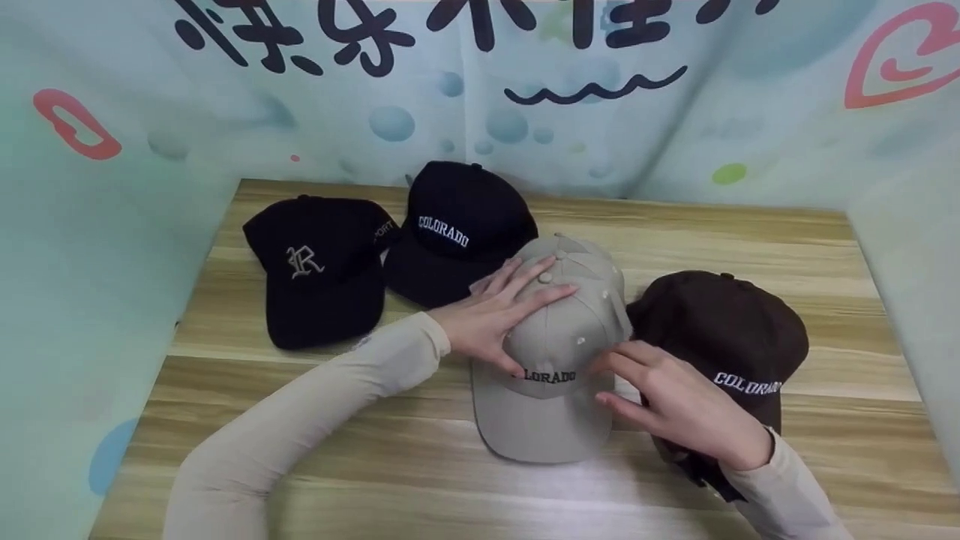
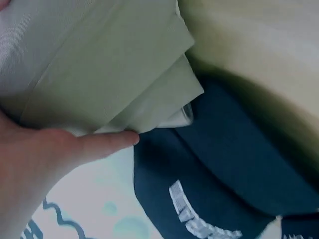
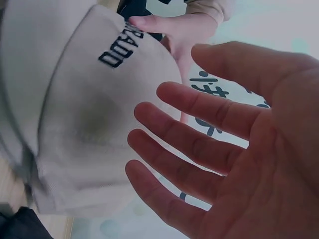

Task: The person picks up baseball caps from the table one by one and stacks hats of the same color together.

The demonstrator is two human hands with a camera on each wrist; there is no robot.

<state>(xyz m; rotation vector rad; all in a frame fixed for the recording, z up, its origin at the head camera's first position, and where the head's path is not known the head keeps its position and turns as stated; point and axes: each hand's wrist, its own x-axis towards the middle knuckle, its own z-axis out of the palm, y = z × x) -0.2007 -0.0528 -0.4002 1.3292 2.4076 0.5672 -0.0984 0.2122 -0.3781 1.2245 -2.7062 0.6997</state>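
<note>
A beige baseball cap (image 1: 551, 427) with dark COLORADO lettering lies brim toward me. A second top button and layered edges show behind its crown, like another beige cap nested under it. My left hand (image 1: 487, 322) rests spread on the left side of the crown, fingers across the top and thumb by the lettering. In the right wrist view, my right hand (image 3: 239, 139) is beside the crown, its fingers extended and holding nothing. A dark brown COLORADO cap (image 1: 720, 322) lies to the right, partly behind that hand.
Behind the beige cap sits a black COLORADO cap (image 1: 472, 202). A black cap with an R emblem (image 1: 322, 292) is at the left. All are on a wood-grain table (image 1: 337, 465), with a printed cloth (image 1: 300, 120) hanging behind and at the sides.
</note>
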